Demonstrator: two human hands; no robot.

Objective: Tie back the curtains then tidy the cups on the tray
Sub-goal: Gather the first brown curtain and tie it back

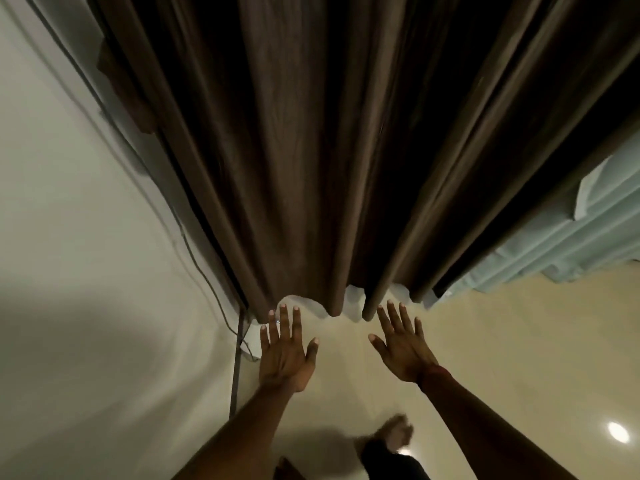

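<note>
Dark brown pleated fabric curtain [311, 150]: hangs untied straight ahead of both hands, long axis vertical.
Cream glossy tiled floor [502, 358]: beneath the curtain's hem.
Left hand [284, 351]: fingers spread, empty, toward the curtain's left-edge folds.
Right hand [403, 348]: spread, empty, toward the curtain's middle folds. Neither hand is clearly nearer.

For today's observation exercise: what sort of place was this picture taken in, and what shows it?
Probably a room in a home or hotel. Floor-length brown curtains hang to a glossy cream floor, beside a plain pale wall.
</note>
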